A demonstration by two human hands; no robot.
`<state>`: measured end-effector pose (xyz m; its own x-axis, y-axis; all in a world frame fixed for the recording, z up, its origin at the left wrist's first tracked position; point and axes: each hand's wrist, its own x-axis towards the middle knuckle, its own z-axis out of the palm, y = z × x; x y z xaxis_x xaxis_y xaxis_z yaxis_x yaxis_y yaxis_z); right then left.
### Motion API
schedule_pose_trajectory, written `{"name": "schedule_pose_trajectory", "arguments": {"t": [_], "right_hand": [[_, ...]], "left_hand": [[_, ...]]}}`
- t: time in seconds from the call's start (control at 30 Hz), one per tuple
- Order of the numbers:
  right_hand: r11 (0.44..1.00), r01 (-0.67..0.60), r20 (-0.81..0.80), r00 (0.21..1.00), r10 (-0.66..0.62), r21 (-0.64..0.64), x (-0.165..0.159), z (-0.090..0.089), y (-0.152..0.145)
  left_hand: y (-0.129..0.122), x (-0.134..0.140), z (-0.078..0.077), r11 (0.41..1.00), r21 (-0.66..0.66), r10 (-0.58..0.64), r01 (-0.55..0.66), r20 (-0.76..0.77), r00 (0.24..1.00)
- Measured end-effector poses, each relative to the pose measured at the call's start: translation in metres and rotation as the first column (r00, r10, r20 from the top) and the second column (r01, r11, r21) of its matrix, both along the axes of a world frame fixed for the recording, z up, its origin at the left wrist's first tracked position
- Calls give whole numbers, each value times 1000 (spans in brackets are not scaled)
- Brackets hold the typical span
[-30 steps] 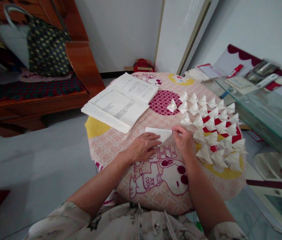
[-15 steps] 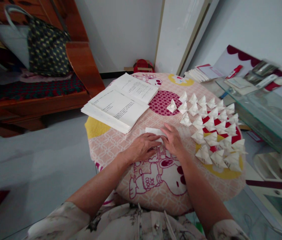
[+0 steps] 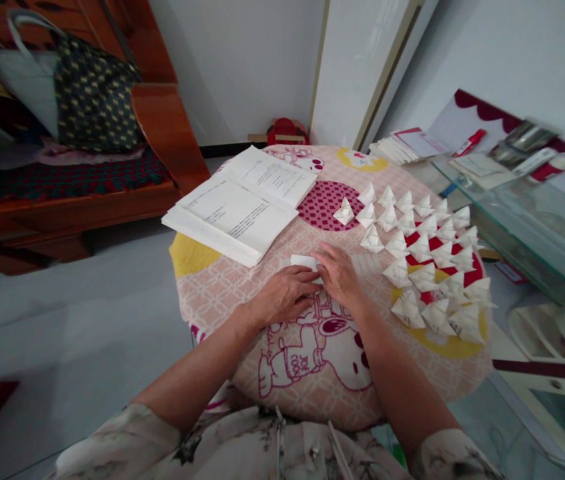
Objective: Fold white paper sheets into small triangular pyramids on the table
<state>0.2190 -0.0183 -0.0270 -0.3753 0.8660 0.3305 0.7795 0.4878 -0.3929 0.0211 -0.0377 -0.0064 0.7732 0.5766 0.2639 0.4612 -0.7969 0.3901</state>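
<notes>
A small white piece of paper (image 3: pixel 304 261) lies on the round table, partly hidden under my fingers. My left hand (image 3: pixel 289 292) holds it down from the left, its fingers bent and close together. From the right, my right hand (image 3: pixel 338 275) grips the paper's other side, fingers and thumb near the left fingertips. Rows of folded white paper shapes (image 3: pixel 422 248) with pointed tips stand on the table to the right of my hands. An open booklet (image 3: pixel 242 207) of printed sheets lies beyond my left hand.
A pink patterned tablecloth (image 3: pixel 262 347) with cartoon figures covers the table. At the right, a glass shelf (image 3: pixel 522 207) carries papers, a red marker (image 3: pixel 469 143) and a metal container. A wooden bench (image 3: pixel 162 127) with a dark patterned bag (image 3: pixel 95 93) stands at the left.
My right hand has shifted slightly left over the paper, covering more of its right end. My left hand stays nearly in place.
</notes>
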Motion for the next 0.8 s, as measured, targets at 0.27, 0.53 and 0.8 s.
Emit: {"name": "schedule_pose_trajectory", "arguments": {"t": [0.27, 0.53, 0.8], "right_hand": [[1000, 6, 27, 1000, -5, -23, -3, 2, 0], [999, -9, 57, 998, 12, -43, -4, 2, 3], [1000, -1, 24, 1000, 1, -24, -4, 4, 0]], "left_hand": [[1, 0, 0, 1000, -17, -11, 11, 7, 1000], [2, 2, 4, 999, -41, -32, 32, -4, 999], [1, 2, 2, 999, -34, -30, 31, 14, 999]]}}
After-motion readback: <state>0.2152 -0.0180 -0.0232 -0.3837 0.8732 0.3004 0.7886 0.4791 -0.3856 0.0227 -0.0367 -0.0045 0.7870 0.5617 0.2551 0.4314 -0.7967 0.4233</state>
